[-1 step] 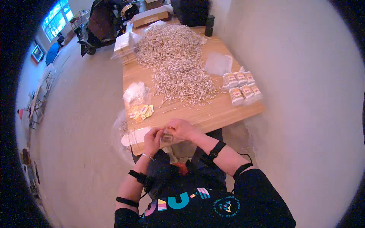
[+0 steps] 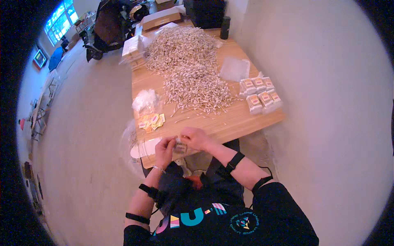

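Both hands meet at the near edge of the wooden table: the left hand and right hand pinch a small clear packet between them; its contents are too small to tell. 6 filled packets lie right of a big heap of thin sticks. Yellow labels sit nearby.

Black printed T-shirt, black arm straps, thin left-wrist bracelet.

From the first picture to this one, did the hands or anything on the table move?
Nothing visibly changed. Both hands, left hand and right hand, hold the small packet as before; the stick pile and filled packets lie as they were.
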Demonstrator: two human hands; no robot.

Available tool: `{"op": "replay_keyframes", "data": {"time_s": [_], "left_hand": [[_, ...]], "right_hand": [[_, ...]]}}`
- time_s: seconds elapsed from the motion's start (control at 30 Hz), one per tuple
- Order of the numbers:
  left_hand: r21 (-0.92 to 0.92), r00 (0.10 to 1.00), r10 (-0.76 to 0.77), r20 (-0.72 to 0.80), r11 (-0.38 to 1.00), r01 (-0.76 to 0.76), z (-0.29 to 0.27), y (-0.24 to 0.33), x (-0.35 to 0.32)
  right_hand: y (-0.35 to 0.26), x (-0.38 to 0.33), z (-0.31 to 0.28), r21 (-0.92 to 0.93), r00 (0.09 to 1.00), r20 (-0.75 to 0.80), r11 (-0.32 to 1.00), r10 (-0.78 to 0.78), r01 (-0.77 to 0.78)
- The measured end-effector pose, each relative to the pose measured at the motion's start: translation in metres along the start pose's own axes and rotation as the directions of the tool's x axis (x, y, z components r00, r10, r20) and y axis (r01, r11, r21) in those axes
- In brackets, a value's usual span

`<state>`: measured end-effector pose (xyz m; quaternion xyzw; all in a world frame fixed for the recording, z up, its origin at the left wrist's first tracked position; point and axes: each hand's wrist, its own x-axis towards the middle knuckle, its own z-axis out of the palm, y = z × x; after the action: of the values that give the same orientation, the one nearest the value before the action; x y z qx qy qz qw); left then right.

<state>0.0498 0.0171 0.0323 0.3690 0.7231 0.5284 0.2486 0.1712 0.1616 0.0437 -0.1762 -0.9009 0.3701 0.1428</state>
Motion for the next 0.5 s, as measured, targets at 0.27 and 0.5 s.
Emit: {"op": "replay_keyframes", "data": {"time_s": [0.27, 0.5], "left_hand": [[-0.051, 0.975, -0.210, 0.074, 0.976, 0.214, -0.013, -0.070, 0.004], [-0.215, 0.939, -0.336, 0.075, 0.914, 0.344, -0.010, -0.075, -0.004]], "right_hand": [[0.124, -0.010, -0.074, 0.706, 0.579, -0.509, 0.694, 0.637, -0.142], [0.174, -0.055, -0.134, 0.810, 0.128, -0.570, 0.581, 0.812, -0.078]]}}
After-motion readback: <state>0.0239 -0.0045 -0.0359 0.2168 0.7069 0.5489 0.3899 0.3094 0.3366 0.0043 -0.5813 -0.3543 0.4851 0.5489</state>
